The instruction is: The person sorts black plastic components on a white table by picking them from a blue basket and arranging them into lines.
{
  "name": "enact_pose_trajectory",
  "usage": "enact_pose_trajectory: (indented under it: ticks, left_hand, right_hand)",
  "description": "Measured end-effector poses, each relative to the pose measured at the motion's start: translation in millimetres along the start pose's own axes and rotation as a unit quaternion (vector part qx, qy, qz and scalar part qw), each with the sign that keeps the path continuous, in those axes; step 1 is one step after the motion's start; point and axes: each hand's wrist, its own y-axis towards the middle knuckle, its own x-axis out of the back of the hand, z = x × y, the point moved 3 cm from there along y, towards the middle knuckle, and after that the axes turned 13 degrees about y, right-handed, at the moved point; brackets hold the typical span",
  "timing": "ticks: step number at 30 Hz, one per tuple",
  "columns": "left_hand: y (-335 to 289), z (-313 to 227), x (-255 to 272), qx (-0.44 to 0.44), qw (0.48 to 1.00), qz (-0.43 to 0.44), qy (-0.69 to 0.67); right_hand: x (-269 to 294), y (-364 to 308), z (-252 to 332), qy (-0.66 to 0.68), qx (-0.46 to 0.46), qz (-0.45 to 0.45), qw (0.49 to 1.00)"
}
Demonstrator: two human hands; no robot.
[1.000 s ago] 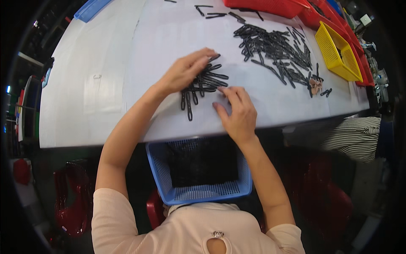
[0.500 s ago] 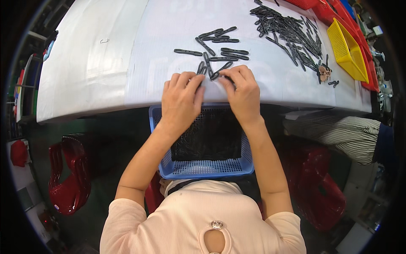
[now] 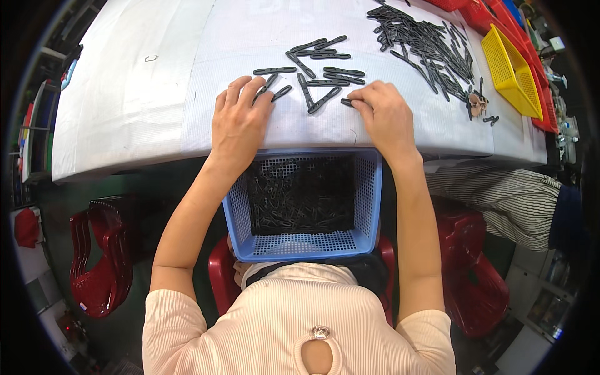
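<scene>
Both hands are flat on the white table (image 3: 144, 94) in the middle of the frame, palms down, fingers spread, nothing gripped. The left hand (image 3: 239, 122) has its fingertips on a couple of the small black plastic strips (image 3: 319, 75) lying loose just above centre. The right hand (image 3: 386, 114) sits a bit to the right, fingers open, with its fingertips touching the end of one strip at the edge of that same little scatter.

Those strips are flat, narrow and dark, fanned out in a loose bunch between and just above the two hands. There's a much bigger heap of the same strips (image 3: 425, 44) toward the upper right of the frame, well apart from the hands.

Right below the hands, tucked against the table's near edge, is a blue mesh basket (image 3: 369, 206) with a pile of the black strips already inside. A yellow basket (image 3: 515, 72) sits at the far upper right, with red bins (image 3: 487, 14) next to it. Red plastic stools (image 3: 100, 250) show up lower left, and a striped cloth (image 3: 500, 200) at the right.
</scene>
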Motion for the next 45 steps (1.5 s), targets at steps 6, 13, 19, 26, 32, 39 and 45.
enact_pose_trajectory:
  ticks: [6, 13, 19, 26, 32, 39, 45]
  left_hand:
    - [4, 9, -3, 0.070, 0.991, 0.059, -0.099]
    - [-12, -3, 12, 0.016, 0.988, 0.068, -0.138]
    - [8, 17, -5, 0.108, 0.983, 0.030, -0.145]
    - [8, 33, -19, 0.091, 0.970, 0.092, -0.206]
    - [21, 42, -9, 0.135, 0.937, 0.212, -0.241]
    - [37, 48, -35, 0.050, 0.976, 0.059, -0.202]
    - [37, 53, -45, -0.013, 0.976, 0.085, -0.199]
  right_hand:
    - [-17, 21, 12, 0.027, 0.095, 0.052, 0.994]
    - [-12, 12, 27, -0.016, 0.081, 0.143, 0.986]
    - [-38, 24, 31, 0.072, 0.031, 0.031, 0.996]
    - [-43, 27, 38, 0.085, -0.073, 0.094, 0.989]
    - [-27, 39, 15, 0.010, -0.027, 0.046, 0.999]
    - [-32, 46, 12, -0.088, 0.118, 0.044, 0.988]
    - [-37, 60, 20, 0.025, -0.041, 0.153, 0.987]
